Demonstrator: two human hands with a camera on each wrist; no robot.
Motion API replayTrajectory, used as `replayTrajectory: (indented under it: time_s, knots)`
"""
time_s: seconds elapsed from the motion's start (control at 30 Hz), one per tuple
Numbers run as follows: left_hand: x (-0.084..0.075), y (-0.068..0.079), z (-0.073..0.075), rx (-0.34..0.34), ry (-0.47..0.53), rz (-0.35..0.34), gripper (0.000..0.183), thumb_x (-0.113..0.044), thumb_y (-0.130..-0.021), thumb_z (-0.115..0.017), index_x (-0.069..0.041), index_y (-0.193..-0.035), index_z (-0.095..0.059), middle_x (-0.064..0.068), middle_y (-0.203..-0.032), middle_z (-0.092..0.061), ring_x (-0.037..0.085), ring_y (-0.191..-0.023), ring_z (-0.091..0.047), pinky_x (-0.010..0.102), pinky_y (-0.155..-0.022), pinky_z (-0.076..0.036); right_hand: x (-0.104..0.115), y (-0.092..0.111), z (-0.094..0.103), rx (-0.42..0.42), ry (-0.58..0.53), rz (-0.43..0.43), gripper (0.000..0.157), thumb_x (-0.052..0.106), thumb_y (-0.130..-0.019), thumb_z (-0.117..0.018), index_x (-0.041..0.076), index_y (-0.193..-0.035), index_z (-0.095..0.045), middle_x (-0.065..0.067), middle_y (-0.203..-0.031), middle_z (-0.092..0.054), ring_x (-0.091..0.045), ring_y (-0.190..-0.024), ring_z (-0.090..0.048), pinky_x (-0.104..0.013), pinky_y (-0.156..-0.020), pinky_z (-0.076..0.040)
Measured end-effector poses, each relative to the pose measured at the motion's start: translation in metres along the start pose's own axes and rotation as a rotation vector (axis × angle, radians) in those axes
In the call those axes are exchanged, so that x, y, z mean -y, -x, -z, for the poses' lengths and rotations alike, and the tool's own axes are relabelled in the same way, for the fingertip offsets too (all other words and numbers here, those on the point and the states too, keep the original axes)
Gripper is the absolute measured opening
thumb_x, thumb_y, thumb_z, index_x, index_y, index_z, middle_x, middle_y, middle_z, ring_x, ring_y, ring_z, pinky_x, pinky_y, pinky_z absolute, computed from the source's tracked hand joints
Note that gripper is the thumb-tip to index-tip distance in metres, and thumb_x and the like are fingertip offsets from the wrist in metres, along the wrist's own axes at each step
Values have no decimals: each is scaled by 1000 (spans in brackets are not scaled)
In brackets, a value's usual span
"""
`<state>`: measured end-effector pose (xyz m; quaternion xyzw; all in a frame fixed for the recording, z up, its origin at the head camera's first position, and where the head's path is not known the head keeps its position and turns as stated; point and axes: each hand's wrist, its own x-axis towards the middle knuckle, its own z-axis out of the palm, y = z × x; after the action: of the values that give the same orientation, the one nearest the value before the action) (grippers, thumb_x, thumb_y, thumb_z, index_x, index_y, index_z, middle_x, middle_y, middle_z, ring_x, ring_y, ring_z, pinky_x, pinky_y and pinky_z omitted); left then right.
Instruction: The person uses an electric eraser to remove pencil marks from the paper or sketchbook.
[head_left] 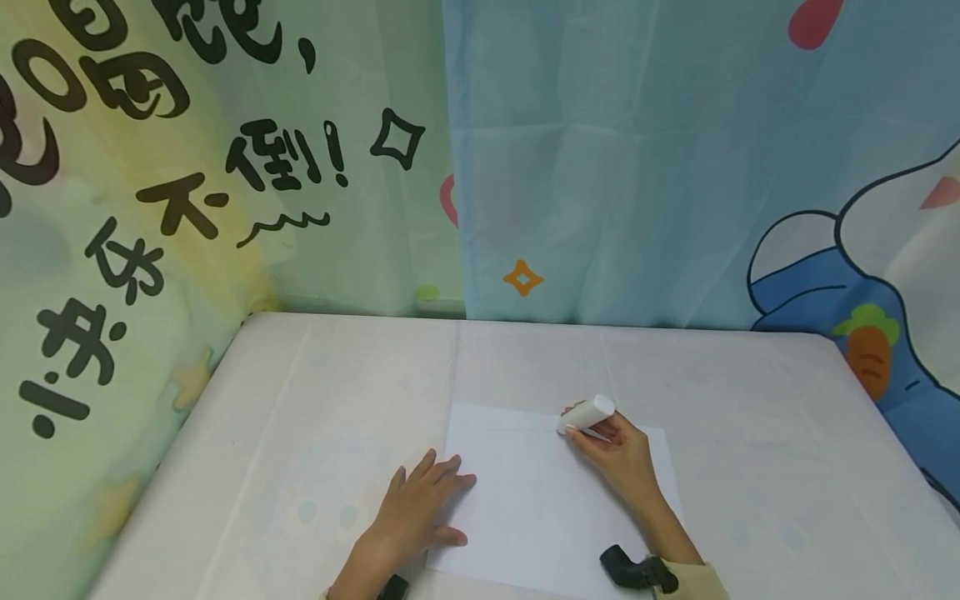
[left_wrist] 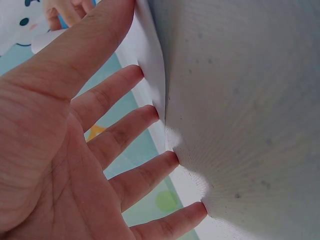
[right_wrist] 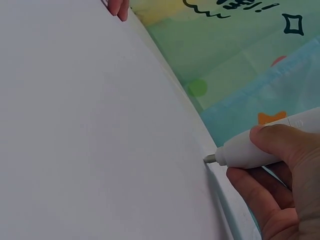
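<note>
My right hand [head_left: 624, 457] grips a thick white pen [head_left: 588, 413] over the far part of a white sheet of paper [head_left: 525, 500]. In the right wrist view, thumb and fingers close round the pen's body, and its narrow grey tip [right_wrist: 210, 159] points down right at the paper. My left hand [head_left: 420, 507] lies at the sheet's left edge with its fingers spread. Its fingertips [left_wrist: 170, 157] press on the paper's edge and the white cloth beside it in the left wrist view. The sheet shows no marks that I can make out.
A white-covered table [head_left: 337, 375] carries the sheet, with fold creases running across it. Behind stands a printed curtain [head_left: 600, 167], green-yellow at left and blue at right. A black wrist strap mount [head_left: 637, 571] sits at the right sleeve, over the paper's near edge in the head view.
</note>
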<state>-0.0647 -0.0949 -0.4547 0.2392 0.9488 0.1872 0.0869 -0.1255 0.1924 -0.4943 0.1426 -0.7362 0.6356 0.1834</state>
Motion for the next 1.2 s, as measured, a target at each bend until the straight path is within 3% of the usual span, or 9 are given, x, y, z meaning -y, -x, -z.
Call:
replayTrajectory:
  time_s: [0.8,1.2]
  knots:
    - [0,0,0,-4,-12,4,69,-37,-70,-82,-18,-132,-59,8,-144,-51,40,-137,-40,67,-100,-37,0,-1,4,-42,50,3,40,-23,-70,-73,-16,-108,-62,20,-102,-66,7,-92,-65,-14,-73,-54]
    - [1,-2,-2,-6,-27,-2,69,-37,-70,-82,-19,-132,-59,8,-144,-51,41,-136,-41,67,-100,-38,0,0,2,-27,19,12,39,-25,-69,-72,-17,-106,-61,18,-102,-67,6,-92,-65,-14,-73,-54]
